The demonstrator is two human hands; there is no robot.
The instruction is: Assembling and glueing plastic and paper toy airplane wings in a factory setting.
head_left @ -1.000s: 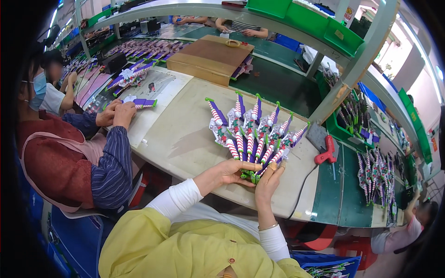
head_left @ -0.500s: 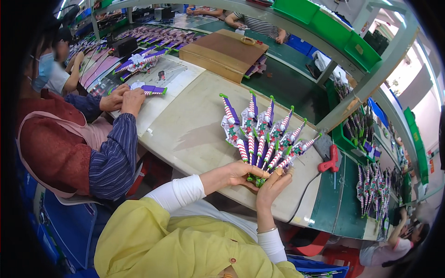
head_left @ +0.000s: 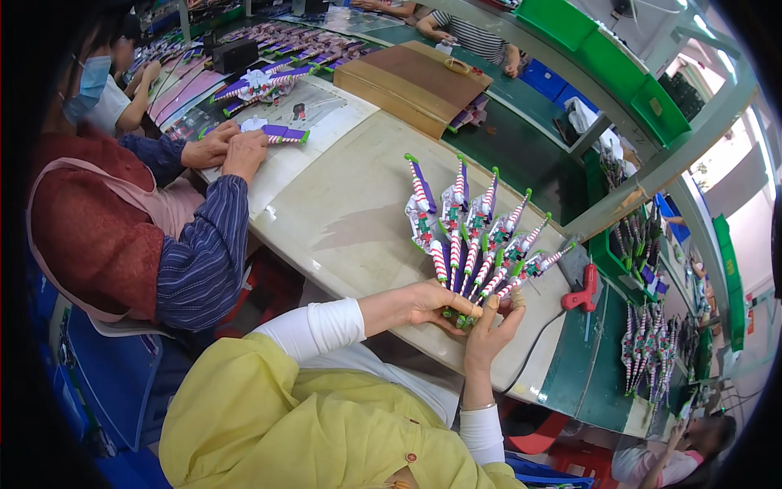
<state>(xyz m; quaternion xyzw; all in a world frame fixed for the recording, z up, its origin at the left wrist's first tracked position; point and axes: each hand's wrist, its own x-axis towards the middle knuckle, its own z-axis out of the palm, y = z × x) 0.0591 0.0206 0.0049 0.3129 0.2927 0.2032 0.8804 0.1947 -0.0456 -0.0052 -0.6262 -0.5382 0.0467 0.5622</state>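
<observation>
A fan of several plastic toy wing pieces (head_left: 467,220) stands up over the near right part of my table, their lower ends gathered in both hands. Each is slim, striped red and white, with purple panels, green tips and white-and-grey middles. My left hand (head_left: 428,303) closes on the bunch from the left, its thumb lying across the lower ends. From the right, my right hand (head_left: 493,334) grips the same ends with bent fingers; tan coverings sit on some fingertips. The palms hide part of the bottom tips.
A red glue gun (head_left: 582,289) with a black cord lies right of the bunch. Beyond the table (head_left: 326,216) stands a brown cardboard box (head_left: 407,85). At left, a co-worker's hands (head_left: 236,151) hold a purple-and-white piece. A metal frame post (head_left: 643,196) rises at right, beside more striped pieces (head_left: 649,346).
The whole view has shifted slightly, so the table and things appear farther right and lower. Both my hands keep their hold on the fanned pieces, with little visible change in grip.
</observation>
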